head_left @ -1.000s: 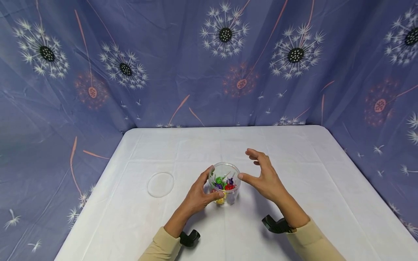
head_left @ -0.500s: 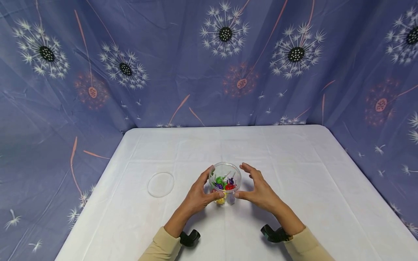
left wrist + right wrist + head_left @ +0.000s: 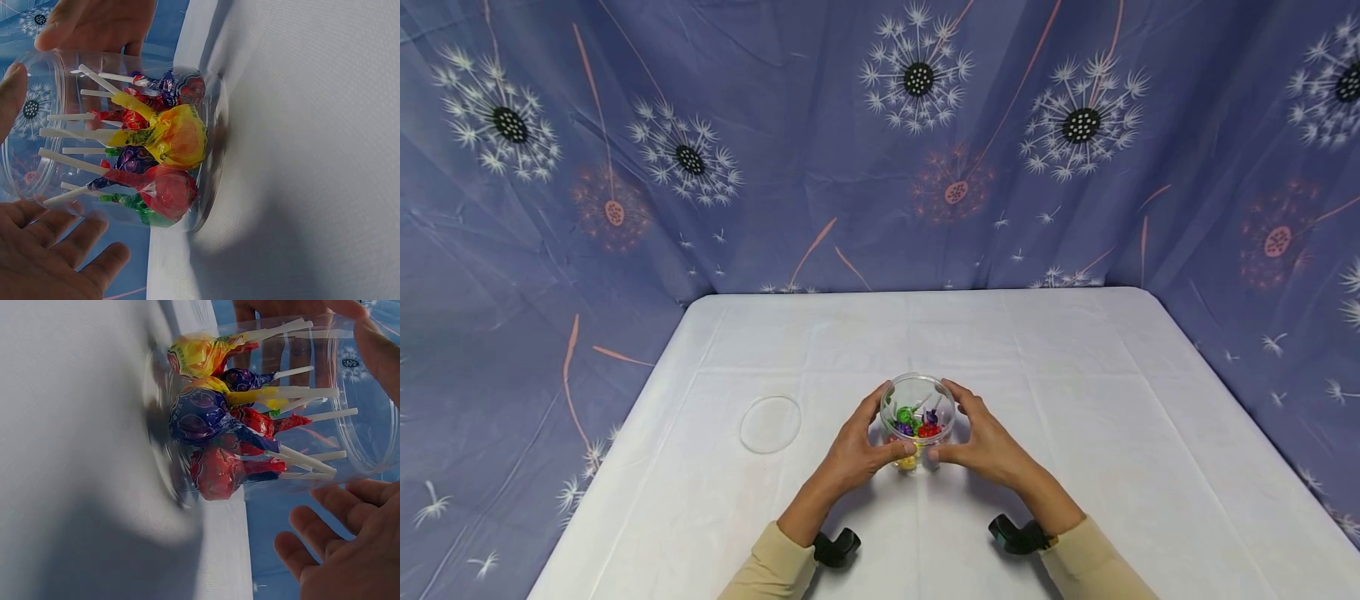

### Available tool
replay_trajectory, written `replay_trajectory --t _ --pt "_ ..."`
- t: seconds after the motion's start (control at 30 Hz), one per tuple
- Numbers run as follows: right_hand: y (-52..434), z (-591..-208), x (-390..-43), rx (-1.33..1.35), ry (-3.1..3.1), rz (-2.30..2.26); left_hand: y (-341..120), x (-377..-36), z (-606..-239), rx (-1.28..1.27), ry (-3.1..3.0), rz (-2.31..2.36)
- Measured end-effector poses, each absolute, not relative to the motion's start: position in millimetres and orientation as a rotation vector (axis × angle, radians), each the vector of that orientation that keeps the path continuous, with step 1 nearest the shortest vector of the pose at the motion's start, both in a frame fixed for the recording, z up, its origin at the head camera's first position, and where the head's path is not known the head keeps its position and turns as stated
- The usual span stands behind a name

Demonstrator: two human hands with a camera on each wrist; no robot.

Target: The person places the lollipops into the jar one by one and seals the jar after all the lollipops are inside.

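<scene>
A clear plastic jar (image 3: 917, 439) stands upright and uncovered on the white-covered table, with several wrapped lollipops (image 3: 178, 137) inside. Their wrappers are yellow, red, purple and green, and most white sticks point up toward the rim. My left hand (image 3: 854, 454) holds the jar from the left, thumb across the front and fingers round the side close under the rim. On the opposite side my right hand (image 3: 995, 447) grips it likewise, thumb at the front and fingers (image 3: 334, 515) along the wall. In the head view the hands partly hide the jar's sides.
Left of the jar, a clear round lid (image 3: 770, 425) lies flat on the white tablecloth (image 3: 820, 333). A blue curtain (image 3: 820, 150) with dandelion prints hangs behind the table and along both sides. Black wrist cameras (image 3: 837, 547) sit on both wrists.
My right hand has come in from the right, lowering its raised fingers onto the jar's right side and bringing its thumb to the front. The left hand, jar and lid have stayed put.
</scene>
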State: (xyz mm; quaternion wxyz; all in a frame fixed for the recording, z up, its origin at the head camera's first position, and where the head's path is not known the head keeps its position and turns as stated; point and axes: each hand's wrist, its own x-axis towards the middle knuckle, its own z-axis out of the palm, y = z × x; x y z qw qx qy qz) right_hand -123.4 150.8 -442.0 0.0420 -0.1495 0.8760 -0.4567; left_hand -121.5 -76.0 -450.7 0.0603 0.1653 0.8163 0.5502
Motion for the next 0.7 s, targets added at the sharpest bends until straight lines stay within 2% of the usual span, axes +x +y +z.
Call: replay_trajectory --t 0.4,0.53,0.7 --pt "148 -445 -128 -0.500 2.609 -1.436 -76 -121 -451 0.516 2.449 1.686" --pt "147 -448 -131 -0.542 2.594 -1.469 -74 -116 -436 0.501 2.447 1.658" --pt "147 -451 -133 -0.578 2.577 -1.507 -76 -120 -443 0.508 2.463 1.645"
